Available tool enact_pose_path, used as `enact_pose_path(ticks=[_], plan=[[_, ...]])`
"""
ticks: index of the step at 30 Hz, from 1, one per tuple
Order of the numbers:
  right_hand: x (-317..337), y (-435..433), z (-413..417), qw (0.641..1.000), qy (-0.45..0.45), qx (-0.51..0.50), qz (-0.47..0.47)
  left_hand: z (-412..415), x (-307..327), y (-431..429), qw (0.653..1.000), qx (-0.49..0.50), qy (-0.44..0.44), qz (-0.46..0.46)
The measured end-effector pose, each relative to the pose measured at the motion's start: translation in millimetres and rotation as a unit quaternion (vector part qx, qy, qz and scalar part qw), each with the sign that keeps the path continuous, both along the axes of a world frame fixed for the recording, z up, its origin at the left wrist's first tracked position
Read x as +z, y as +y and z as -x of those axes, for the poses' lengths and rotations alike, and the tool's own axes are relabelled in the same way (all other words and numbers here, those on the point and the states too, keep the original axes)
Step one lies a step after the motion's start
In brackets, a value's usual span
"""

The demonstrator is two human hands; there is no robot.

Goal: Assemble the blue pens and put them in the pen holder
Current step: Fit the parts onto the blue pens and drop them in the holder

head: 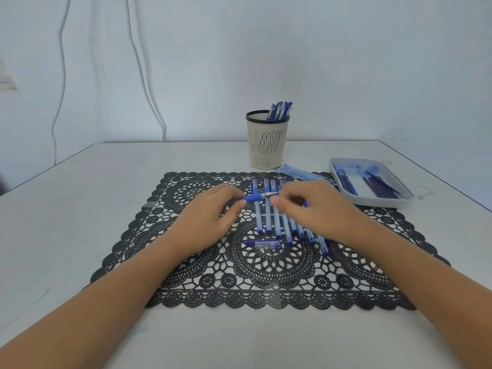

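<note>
My left hand (210,211) grips a blue pen (253,198) by its barrel, held level with the metal tip pointing right. My right hand (314,206) has its fingers curled at that tip; what they pinch is hidden by blur. Under both hands several blue pen barrels (277,222) lie side by side on the black lace mat (266,275). A loose pen cap (263,244) lies crosswise in front of them. The cream pen holder (267,141) stands behind the mat with several finished blue pens (279,110) in it.
A grey tray (370,201) at the right holds several dark refills. More clear-blue barrels (303,173) lie between the holder and the tray. The white table (80,209) ends at a wall behind; two cables hang there at the left.
</note>
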State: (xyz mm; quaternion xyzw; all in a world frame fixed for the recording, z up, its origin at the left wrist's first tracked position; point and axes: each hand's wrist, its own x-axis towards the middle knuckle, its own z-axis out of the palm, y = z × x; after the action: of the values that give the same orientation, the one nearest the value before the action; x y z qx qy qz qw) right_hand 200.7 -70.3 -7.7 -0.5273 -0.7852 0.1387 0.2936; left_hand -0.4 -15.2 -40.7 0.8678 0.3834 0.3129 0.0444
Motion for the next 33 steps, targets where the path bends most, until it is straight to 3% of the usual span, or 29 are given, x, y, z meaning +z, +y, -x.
enact_pose_path(ticks=[2, 4, 12, 20, 33], plan=[[-0.2, 4.8, -3.3, 0.997, 0.026, -0.072, -0.024, -0.6, -0.8, -0.6, 1.0, -0.005, -0.001, -0.001], [-0.5, 6.8, -4.0, 0.995, 0.042, -0.094, 0.01, -1.4, -1.9, -1.5, 1.0, -0.016, 0.003, -0.006], [-7.7, 11.7, -1.1, 0.989, 0.103, -0.039, 0.103, -4.9, -2.2, -4.7, 0.998, -0.047, 0.006, -0.034], [-10.5, 13.9, -2.2, 0.992, 0.107, -0.01, 0.059, -1.8, -0.6, -2.7, 0.998, -0.041, 0.004, -0.036], [-11.1, 14.5, -5.4, 0.989, 0.122, 0.003, 0.088, -2.3, -0.3, -3.2, 0.998, -0.043, 0.002, -0.037]])
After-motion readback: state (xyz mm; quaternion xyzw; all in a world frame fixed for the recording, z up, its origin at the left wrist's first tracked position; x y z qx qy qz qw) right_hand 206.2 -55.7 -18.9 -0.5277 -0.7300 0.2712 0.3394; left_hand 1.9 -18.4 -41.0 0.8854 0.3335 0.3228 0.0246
